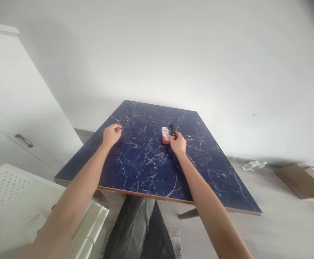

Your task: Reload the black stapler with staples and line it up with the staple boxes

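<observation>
My right hand (179, 144) is closed around a short black object with an orange part (172, 130), near the middle of the dark blue marble-patterned table (146, 169). Its exact kind is unclear. Right beside it, against my thumb, is a small red and white box (165, 135). Whether my hand grips the box too, I cannot tell. Over the table's left side, my left hand (112, 134) has its fingers curled in towards the thumb, and nothing shows between them.
A white wall stands behind the table. To the left are a white cabinet with a dark handle (24, 140) and a white perforated surface (5, 187). On the floor at right lie a clear plastic bottle (251, 165) and flattened cardboard (300, 181).
</observation>
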The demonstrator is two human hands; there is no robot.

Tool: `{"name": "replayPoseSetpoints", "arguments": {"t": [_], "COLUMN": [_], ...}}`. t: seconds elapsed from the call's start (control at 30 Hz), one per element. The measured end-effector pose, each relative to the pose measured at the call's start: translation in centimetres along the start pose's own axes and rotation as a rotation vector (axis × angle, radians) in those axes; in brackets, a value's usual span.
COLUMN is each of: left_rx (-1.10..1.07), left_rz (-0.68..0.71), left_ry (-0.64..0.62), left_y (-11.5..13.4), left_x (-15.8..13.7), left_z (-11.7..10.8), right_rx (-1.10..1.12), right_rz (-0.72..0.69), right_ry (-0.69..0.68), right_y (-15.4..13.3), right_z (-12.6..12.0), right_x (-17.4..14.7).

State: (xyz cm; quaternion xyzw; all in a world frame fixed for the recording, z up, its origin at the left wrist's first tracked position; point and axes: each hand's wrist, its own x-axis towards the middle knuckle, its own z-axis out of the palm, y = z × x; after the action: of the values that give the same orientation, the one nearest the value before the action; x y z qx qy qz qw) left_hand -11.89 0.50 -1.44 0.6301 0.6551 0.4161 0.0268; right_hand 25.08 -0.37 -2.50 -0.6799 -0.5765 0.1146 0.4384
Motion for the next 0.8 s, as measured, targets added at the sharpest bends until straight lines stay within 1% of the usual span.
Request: {"name": "replayPoseSetpoints", "arguments": {"t": [0.07,0.1,0.2,0.27,0.3,0.37,0.43,0.5,0.57,0.63,0.73,0.8], "left_rx": [-0.011,-0.011,-0.01,-0.025,-0.032,-0.038,-0.012,0.035,0.105,0.162,0.174,0.151], "left_rz": [0.031,0.025,-0.046,-0.086,-0.1,-0.148,-0.218,-0.26,-0.205,-0.087,0.058,0.114], "left_ry": [-0.037,-0.047,-0.053,-0.073,-0.085,-0.089,-0.074,-0.059,-0.023,0.053,0.213,0.342], "left_y": [0.3,0.3,0.4,0.3,0.3,0.3,0.5,1.1,2.3,3.8,5.8,6.4], "left_x": [-0.1,-0.2,-0.3,-0.2,-0.2,-0.1,0.0,-0.2,-0.8,-1.5,-2.6,-3.0], "left_z": [0.1,0.2,0.0,-0.2,-0.2,-0.2,-0.1,-0.1,-0.1,-0.2,-0.5,-0.9], "right_rx": [0.084,0.135,0.26,0.255,0.239,0.242,0.283,0.326,0.341,0.337,0.339,0.345], "right_rz": [-0.027,-0.043,-0.147,-0.217,-0.256,-0.342,-0.414,-0.436,-0.411,-0.374,-0.353,-0.351], "right_ry": [-0.046,-0.063,-0.122,-0.182,-0.212,-0.276,-0.341,-0.395,-0.406,-0.374,-0.324,-0.308], "right_y": [-3.1,-4.8,-9.5,-12.0,-12.8,-13.5,-13.2,-12.5,-11.9,-11.7,-11.9,-12.1], "right_z": [3.3,5.0,9.6,11.6,12.3,12.9,12.7,12.1,11.4,11.0,10.7,10.5], "right_x": [-1.4,-2.1,-4.6,-6.2,-7.0,-8.1,-8.7,-8.7,-8.5,-8.2,-7.8,-7.8]}}
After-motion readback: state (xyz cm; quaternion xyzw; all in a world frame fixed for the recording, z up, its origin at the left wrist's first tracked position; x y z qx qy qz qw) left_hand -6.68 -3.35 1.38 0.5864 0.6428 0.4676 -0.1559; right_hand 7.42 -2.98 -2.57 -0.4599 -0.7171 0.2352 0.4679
